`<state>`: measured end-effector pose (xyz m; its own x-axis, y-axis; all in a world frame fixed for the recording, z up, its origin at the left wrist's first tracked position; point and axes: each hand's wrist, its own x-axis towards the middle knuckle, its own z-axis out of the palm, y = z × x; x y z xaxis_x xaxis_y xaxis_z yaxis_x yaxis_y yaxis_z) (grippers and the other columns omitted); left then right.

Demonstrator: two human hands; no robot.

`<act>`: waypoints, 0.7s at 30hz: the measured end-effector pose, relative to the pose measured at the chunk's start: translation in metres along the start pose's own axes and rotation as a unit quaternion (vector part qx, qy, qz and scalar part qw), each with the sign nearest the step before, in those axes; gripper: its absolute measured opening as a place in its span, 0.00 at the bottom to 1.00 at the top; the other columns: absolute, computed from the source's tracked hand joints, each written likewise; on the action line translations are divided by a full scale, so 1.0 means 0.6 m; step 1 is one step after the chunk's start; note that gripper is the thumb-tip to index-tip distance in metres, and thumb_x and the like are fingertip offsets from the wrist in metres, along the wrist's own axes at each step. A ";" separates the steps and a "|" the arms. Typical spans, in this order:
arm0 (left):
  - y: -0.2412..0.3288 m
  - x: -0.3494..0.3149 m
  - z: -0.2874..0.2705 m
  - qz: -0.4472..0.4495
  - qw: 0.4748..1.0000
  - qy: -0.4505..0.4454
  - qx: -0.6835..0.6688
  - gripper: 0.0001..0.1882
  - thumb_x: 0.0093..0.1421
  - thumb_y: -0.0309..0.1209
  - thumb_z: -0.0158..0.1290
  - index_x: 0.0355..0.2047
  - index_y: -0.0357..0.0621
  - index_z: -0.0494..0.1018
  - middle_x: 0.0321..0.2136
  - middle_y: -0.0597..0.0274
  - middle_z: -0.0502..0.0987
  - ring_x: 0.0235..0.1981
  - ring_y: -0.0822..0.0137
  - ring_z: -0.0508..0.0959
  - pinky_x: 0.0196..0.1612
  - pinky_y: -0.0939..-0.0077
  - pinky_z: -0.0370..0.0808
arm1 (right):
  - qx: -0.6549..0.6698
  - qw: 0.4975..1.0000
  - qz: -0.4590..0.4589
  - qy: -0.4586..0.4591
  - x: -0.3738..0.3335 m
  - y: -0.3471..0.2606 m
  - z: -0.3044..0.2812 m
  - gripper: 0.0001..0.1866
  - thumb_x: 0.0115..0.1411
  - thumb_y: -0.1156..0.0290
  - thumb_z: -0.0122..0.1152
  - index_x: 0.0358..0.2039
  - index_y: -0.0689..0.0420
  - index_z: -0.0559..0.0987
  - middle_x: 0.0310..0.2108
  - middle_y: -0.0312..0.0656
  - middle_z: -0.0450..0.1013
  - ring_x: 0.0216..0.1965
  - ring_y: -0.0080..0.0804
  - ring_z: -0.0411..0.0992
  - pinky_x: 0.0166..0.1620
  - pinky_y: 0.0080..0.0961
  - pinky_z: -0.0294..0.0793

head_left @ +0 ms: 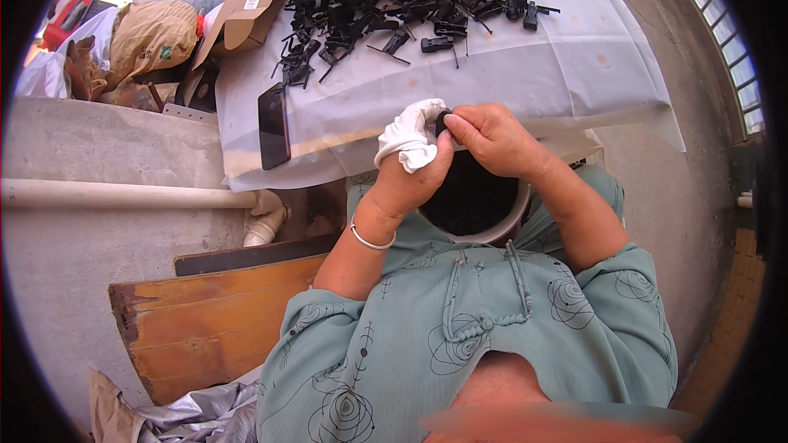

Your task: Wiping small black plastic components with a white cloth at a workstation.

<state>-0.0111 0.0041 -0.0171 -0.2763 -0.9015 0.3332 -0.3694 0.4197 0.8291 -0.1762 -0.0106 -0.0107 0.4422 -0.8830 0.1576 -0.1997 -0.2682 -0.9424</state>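
Note:
My left hand (417, 156), partly covered by a white cloth glove (406, 135), is closed around a small black plastic part (443, 121). From the other side my right hand (495, 138) pinches the same part between thumb and fingers. Most of the part is hidden by the fingers, so its full shape does not show. Below my hands, between my knees, stands a round bucket (519, 215) with a pale rim and a dark mass of black pieces (469, 195) inside. Ahead, many similar-looking black plastic parts with thin arms (394, 12) lie heaped on the table.
A pale plastic sheet covers the table (566, 74). A dark smartphone (273, 127) lies near its left edge. An open cardboard box (250, 8) and stuffed sacks (152, 37) stand at the far left. A pipe (123, 194) and wooden board (213, 320) are on my left.

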 end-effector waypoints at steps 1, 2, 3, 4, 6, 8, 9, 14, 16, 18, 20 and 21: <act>0.003 0.000 0.001 0.017 0.999 0.006 0.039 0.16 0.53 0.20 0.49 0.44 0.32 0.64 0.35 0.62 0.70 0.34 0.75 0.69 0.38 0.81 0.69 | -0.006 0.999 0.016 0.028 0.000 0.002 0.006 0.15 0.61 0.66 0.47 0.23 0.64 0.71 0.19 0.49 0.68 0.19 0.39 0.62 0.27 0.31 0.65; 0.005 0.000 0.002 0.034 0.996 0.012 0.079 0.16 0.53 0.20 0.50 0.43 0.32 0.65 0.35 0.61 0.70 0.34 0.74 0.69 0.39 0.80 0.69 | -0.006 0.999 0.016 0.029 0.001 0.005 0.013 0.15 0.61 0.66 0.47 0.23 0.64 0.71 0.19 0.49 0.68 0.19 0.39 0.62 0.27 0.31 0.65; 0.004 -0.001 0.003 0.035 0.996 0.012 0.079 0.16 0.53 0.20 0.50 0.43 0.32 0.65 0.35 0.61 0.70 0.34 0.74 0.69 0.39 0.80 0.69 | -0.005 0.999 0.005 0.046 0.001 0.007 0.020 0.15 0.60 0.66 0.48 0.23 0.64 0.71 0.18 0.49 0.68 0.19 0.39 0.61 0.27 0.31 0.65; 0.004 -0.001 0.004 0.013 0.998 0.031 0.061 0.16 0.50 0.22 0.52 0.41 0.33 0.66 0.32 0.59 0.72 0.31 0.70 0.72 0.37 0.77 0.70 | -0.005 0.998 -0.006 0.064 0.002 0.009 0.023 0.15 0.60 0.66 0.48 0.22 0.64 0.71 0.18 0.48 0.68 0.19 0.39 0.61 0.27 0.31 0.65; 0.006 0.000 0.004 -0.010 0.998 0.050 0.042 0.16 0.48 0.24 0.54 0.38 0.34 0.67 0.29 0.56 0.74 0.29 0.65 0.74 0.35 0.75 0.72 | 0.039 0.998 -0.008 0.047 0.000 0.009 0.017 0.14 0.60 0.67 0.48 0.23 0.64 0.71 0.17 0.44 0.66 0.19 0.32 0.60 0.27 0.27 0.65; 0.014 0.009 0.003 -0.059 0.994 0.034 -0.084 0.16 0.51 0.25 0.54 0.39 0.37 0.64 0.28 0.61 0.72 0.27 0.72 0.71 0.32 0.79 0.71 | 0.084 0.996 -0.010 0.030 -0.001 0.007 0.004 0.13 0.61 0.68 0.48 0.23 0.63 0.70 0.16 0.39 0.63 0.20 0.25 0.59 0.28 0.23 0.65; 0.017 0.011 0.000 -0.060 0.994 0.035 -0.083 0.16 0.51 0.25 0.54 0.39 0.37 0.64 0.28 0.61 0.72 0.27 0.72 0.71 0.32 0.79 0.71 | 0.032 0.999 -0.011 0.040 -0.001 0.004 -0.004 0.12 0.60 0.68 0.49 0.24 0.63 0.71 0.16 0.39 0.64 0.20 0.24 0.60 0.28 0.22 0.65; 0.016 0.015 -0.027 -0.167 0.926 0.014 -0.337 0.16 0.59 0.27 0.49 0.45 0.40 0.58 0.29 0.62 0.71 0.18 0.80 0.66 0.18 0.88 0.64 | -0.124 0.990 -0.028 -0.059 -0.008 0.017 -0.021 0.08 0.57 0.70 0.54 0.30 0.63 0.75 0.20 0.39 0.68 0.22 0.25 0.64 0.28 0.21 0.66; 0.009 0.014 -0.026 -0.163 0.937 0.011 -0.308 0.17 0.60 0.28 0.46 0.48 0.39 0.56 0.31 0.59 0.72 0.17 0.80 0.65 0.17 0.88 0.63 | -0.016 0.996 -0.085 0.021 -0.010 0.013 -0.022 0.06 0.54 0.73 0.57 0.32 0.62 0.76 0.21 0.40 0.71 0.23 0.25 0.67 0.28 0.22 0.67; 0.014 0.009 -0.021 -0.173 0.932 0.000 -0.318 0.18 0.61 0.28 0.45 0.49 0.39 0.55 0.31 0.59 0.72 0.17 0.80 0.65 0.17 0.88 0.63 | -0.020 0.998 -0.056 0.030 -0.007 0.004 -0.023 0.06 0.54 0.74 0.58 0.32 0.62 0.76 0.22 0.41 0.72 0.24 0.25 0.68 0.29 0.22 0.68; 0.016 0.006 -0.020 -0.171 0.925 -0.018 -0.339 0.20 0.62 0.28 0.41 0.53 0.38 0.54 0.32 0.60 0.72 0.17 0.80 0.64 0.18 0.88 0.63 | -0.024 0.998 -0.027 0.041 -0.006 0.003 -0.025 0.06 0.53 0.76 0.58 0.32 0.62 0.77 0.23 0.41 0.73 0.24 0.26 0.69 0.30 0.21 0.69; 0.016 0.007 -0.022 -0.170 0.925 -0.019 -0.339 0.20 0.62 0.28 0.41 0.53 0.38 0.54 0.32 0.60 0.72 0.17 0.80 0.64 0.18 0.88 0.63 | -0.049 0.998 -0.021 0.018 -0.007 0.005 -0.027 0.05 0.53 0.76 0.58 0.31 0.62 0.77 0.23 0.40 0.73 0.24 0.25 0.69 0.30 0.20 0.68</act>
<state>-0.0041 0.0026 -0.0019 -0.2826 -0.9592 -0.0039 0.1974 -0.0621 0.9784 -0.1929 -0.0140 -0.0091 0.4196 -0.8835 0.2082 -0.2676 -0.3396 -0.9017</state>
